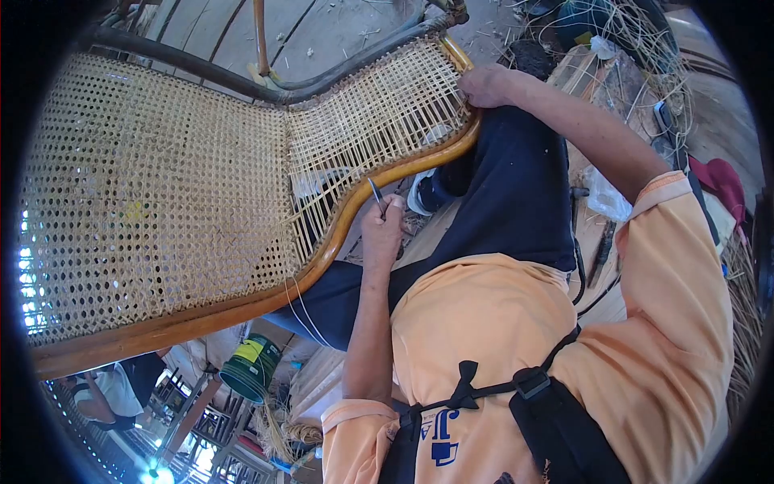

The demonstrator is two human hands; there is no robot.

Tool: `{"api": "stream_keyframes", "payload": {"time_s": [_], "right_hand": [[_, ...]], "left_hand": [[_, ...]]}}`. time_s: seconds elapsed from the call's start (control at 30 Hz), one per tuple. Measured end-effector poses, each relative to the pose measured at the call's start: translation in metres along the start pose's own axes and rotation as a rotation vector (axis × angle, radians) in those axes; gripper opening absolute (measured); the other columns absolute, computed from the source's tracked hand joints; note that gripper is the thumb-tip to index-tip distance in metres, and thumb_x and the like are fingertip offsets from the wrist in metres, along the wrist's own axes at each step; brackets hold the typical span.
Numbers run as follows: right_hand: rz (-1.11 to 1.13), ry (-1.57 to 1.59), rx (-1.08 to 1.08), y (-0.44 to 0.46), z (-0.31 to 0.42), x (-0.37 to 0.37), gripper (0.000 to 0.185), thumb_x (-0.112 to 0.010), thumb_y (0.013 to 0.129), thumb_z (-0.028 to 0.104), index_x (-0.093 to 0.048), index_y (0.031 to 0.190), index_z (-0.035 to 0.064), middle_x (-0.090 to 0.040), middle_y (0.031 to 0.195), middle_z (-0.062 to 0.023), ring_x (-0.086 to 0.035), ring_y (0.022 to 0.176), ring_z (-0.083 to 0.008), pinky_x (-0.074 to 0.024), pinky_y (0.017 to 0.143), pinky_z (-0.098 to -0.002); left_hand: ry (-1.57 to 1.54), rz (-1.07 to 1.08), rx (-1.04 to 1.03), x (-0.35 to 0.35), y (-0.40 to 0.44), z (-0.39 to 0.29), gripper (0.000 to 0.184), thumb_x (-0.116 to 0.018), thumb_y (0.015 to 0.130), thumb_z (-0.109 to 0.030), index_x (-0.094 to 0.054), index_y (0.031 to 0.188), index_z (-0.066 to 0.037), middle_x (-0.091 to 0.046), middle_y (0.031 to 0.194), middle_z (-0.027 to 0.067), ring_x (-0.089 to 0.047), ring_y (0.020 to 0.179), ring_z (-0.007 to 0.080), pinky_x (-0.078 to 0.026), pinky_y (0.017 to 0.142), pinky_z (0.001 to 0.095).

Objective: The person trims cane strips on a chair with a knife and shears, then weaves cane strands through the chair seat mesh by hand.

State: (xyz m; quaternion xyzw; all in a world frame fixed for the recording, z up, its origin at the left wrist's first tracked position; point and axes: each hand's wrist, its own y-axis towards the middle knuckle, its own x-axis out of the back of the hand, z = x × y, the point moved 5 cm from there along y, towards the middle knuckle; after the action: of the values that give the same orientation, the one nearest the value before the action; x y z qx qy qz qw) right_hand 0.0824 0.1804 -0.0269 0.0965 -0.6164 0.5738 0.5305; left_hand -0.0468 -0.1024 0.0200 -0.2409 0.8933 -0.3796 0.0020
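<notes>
Where hands [382, 230] are, caned frame [234, 185] lies alongside.

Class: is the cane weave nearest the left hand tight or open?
Open: near the left hand, the cane weave has wide gaps.

The cane weave [161, 185] across the left looks matt and rough to me, while I see its curved rim [419, 164] as smooth, glossy, varnished wood. Near the centre I make out a slim tool [376, 192] with a metallic sheen. To me, the orange shirt [484, 323] and dark trousers [516, 194] read as matt cloth, the black buckle [531, 382] and lower-left green bucket [246, 377] as smooth plastic.
</notes>
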Motion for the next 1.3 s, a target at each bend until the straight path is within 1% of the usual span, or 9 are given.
{"api": "stream_keyframes", "payload": {"time_s": [0.6, 0.8, 0.9, 1.03, 1.07, 1.13, 1.2, 1.27, 1.3], "right_hand": [[0.16, -0.05, -0.264, -0.02, -0.03, 0.032, 0.022, -0.054, 0.081, 0.012, -0.066, 0.097, 0.0015, -0.064, 0.104, -0.0185, -0.062, 0.097, -0.032, -0.0498, 0.079, -0.0405], [-0.787, 0.348, -0.338, -0.105, -0.123, 0.015, 0.026, -0.047, 0.089, 0.023, -0.062, 0.093, 0.0026, -0.063, 0.092, -0.0209, -0.06, 0.091, -0.0377, -0.0477, 0.079, -0.0433], [-0.901, 0.693, -0.483, -0.181, -0.09, -0.016, 0.026, -0.05, 0.089, 0.028, -0.06, 0.091, 0.0032, -0.062, 0.083, -0.0201, -0.059, 0.084, -0.0394, -0.0454, 0.074, -0.0435], [-0.683, 1.502, -0.645, -0.246, 0.01, -0.051, 0.028, -0.057, 0.088, 0.029, -0.061, 0.081, 0.0022, -0.056, 0.064, -0.0007, -0.052, 0.057, -0.0089, -0.0437, 0.055, -0.0255], [-0.684, 1.666, -0.458, -0.244, 0.035, -0.074, 0.027, -0.061, 0.086, 0.027, -0.062, 0.091, 0.0013, -0.06, 0.076, -0.0036, -0.058, 0.07, -0.0126, -0.0476, 0.066, -0.0278], [-0.925, 1.214, -0.119, -0.258, 0.081, -0.045, 0.037, -0.064, 0.083, 0.025, -0.057, 0.11, 0.0011, -0.061, 0.093, -0.0087, -0.059, 0.09, -0.0159, -0.0467, 0.08, -0.0309], [-0.979, 1.393, -0.131, -0.262, 0.095, -0.042, 0.053, -0.066, 0.081, 0.023, -0.047, 0.124, 0.0012, -0.058, 0.107, -0.014, -0.054, 0.105, -0.0198, -0.0424, 0.091, -0.034], [-0.592, 1.673, -0.243, -0.263, 0.083, -0.053, 0.047, -0.064, 0.082, 0.024, -0.048, 0.12, 0.0028, -0.062, 0.095, -0.0165, -0.061, 0.09, -0.0302, -0.0471, 0.078, -0.0394], [-0.744, 1.449, -0.263, -0.265, 0.069, -0.064, 0.043, -0.063, 0.082, 0.024, -0.049, 0.116, 0.0031, -0.062, 0.091, -0.0176, -0.061, 0.088, -0.0332, -0.0473, 0.075, -0.0411]], "left_hand": [[0.083, -0.123, -0.013, 0.037, 0.009, 0.019, 0.019, -0.055, 0.09, -0.021, -0.058, 0.095, -0.003, -0.051, 0.066, -0.0003, -0.048, 0.051, 0.007, -0.04, 0.046, 0.0208], [0.105, 0.008, 0.0, 0.006, 0.009, 0.013, 0.029, -0.049, 0.093, -0.029, -0.06, 0.098, -0.003, -0.047, 0.063, -0.0013, -0.044, 0.047, 0.0075, -0.038, 0.044, 0.0227], [0.06, 0.136, 0.022, -0.022, 0.003, -0.009, 0.035, -0.045, 0.095, -0.034, -0.06, 0.101, -0.002, -0.048, 0.067, -0.0014, -0.048, 0.057, 0.0074, -0.041, 0.053, 0.0226], [-0.003, 0.344, -0.099, -0.084, -0.02, -0.062, 0.04, -0.042, 0.096, -0.035, -0.06, 0.105, -0.001, -0.055, 0.083, 0.003, -0.054, 0.078, 0.0106, -0.044, 0.071, 0.0231], [-0.082, 0.416, -0.101, -0.101, -0.024, -0.072, 0.041, -0.041, 0.096, -0.035, -0.06, 0.108, -0.001, -0.058, 0.088, 0.0046, -0.056, 0.085, 0.0118, -0.045, 0.077, 0.0236], [0.064, 0.565, -0.431, -0.143, -0.037, -0.109, 0.042, -0.043, 0.096, -0.035, -0.058, 0.112, 0.001, -0.056, 0.105, 0.0103, -0.052, 0.102, 0.0173, -0.04, 0.091, 0.0289], [0.134, 0.706, -0.557, -0.181, -0.052, -0.128, 0.043, -0.044, 0.096, -0.034, -0.056, 0.115, 0.003, -0.052, 0.119, 0.0147, -0.046, 0.116, 0.022, -0.033, 0.101, 0.0334], [0.138, 0.834, -0.46, -0.208, -0.064, -0.129, 0.043, -0.044, 0.096, -0.033, -0.054, 0.117, 0.004, -0.045, 0.131, 0.0177, -0.038, 0.127, 0.0258, -0.026, 0.106, 0.0372], [0.247, 0.809, -0.56, -0.216, -0.065, -0.125, 0.043, -0.046, 0.095, -0.033, -0.054, 0.118, 0.003, -0.044, 0.133, 0.0185, -0.039, 0.126, 0.0285, -0.028, 0.106, 0.0385]]}}
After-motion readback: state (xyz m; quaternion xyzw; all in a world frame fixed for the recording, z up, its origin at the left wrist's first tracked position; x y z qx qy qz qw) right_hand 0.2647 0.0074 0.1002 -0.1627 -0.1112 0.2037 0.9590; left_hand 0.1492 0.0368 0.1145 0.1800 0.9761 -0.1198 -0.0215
